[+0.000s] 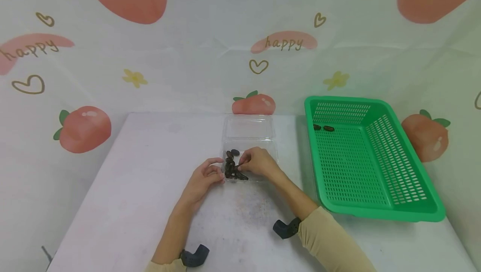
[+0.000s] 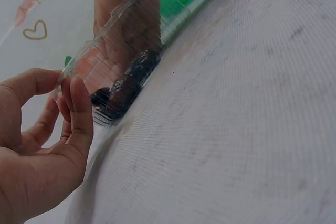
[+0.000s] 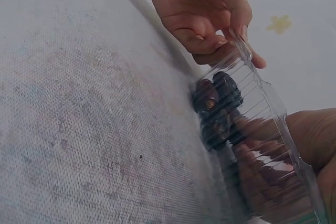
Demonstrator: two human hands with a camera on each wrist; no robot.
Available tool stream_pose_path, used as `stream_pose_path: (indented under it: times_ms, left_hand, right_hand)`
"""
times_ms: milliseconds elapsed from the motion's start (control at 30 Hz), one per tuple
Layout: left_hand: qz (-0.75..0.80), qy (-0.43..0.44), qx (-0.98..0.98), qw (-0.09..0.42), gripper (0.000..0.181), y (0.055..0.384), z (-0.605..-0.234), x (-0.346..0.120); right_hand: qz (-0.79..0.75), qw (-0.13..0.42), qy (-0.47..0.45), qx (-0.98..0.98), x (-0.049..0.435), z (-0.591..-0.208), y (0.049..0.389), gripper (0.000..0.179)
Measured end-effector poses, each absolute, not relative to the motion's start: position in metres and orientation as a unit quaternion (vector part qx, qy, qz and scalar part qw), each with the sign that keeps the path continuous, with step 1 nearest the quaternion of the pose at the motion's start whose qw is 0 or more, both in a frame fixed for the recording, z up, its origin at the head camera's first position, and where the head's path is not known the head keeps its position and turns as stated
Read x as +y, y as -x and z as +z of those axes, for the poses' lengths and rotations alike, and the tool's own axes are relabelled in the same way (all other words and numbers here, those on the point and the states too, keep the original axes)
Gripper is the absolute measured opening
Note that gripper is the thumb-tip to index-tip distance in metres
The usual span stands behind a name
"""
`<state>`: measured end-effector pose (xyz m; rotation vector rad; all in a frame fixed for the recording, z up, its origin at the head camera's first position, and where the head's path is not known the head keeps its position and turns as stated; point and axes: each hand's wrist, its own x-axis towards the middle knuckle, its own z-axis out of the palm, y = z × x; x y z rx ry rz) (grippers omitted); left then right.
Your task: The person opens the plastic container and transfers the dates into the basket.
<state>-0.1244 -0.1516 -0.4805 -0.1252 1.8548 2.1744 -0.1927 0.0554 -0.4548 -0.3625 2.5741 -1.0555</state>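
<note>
A clear plastic box (image 1: 263, 143) with its hinged lid (image 1: 249, 126) folded back stands in the middle of the table. Several dark, wrinkled dates (image 1: 229, 166) lie in its left half, piled toward the front left corner. My left hand (image 1: 201, 182) pinches the left rim of the box between thumb and fingers. Reaching in from the right, my right hand (image 1: 260, 162) has thumb and fingers drawn together on a date at the pile; the fingertips partly hide it. Through the box's ribbed wall, the right wrist view shows glossy dates (image 3: 210, 100) close to the left hand.
To the right stands a large green basket (image 1: 321, 171) with slotted walls. Two dates (image 1: 328, 128) lie in its far left corner. A printed cloth (image 1: 195, 67) hangs behind the white table (image 1: 158, 151).
</note>
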Motion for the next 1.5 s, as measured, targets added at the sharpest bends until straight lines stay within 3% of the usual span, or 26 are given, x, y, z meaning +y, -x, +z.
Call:
stream_pose_path:
  times_ms: [633,967,1500]
  left_hand:
    - [0.760,0.041,0.635,0.134,0.049,0.125,-0.482,-0.150]
    - [0.765,0.036,0.629,0.133,0.050,0.127,-0.485,-0.150]
    - [0.763,0.035,0.629,0.145,0.048,0.126,-0.484,-0.154]
  right_hand:
    - [-0.357,0.108,0.156,0.915,0.061,-0.439,0.188,0.009]
    - [-0.358,0.080,0.162,0.916,0.074,-0.400,0.175,0.006]
    - [-0.494,0.119,0.159,0.847,0.127,-0.360,0.174,0.013]
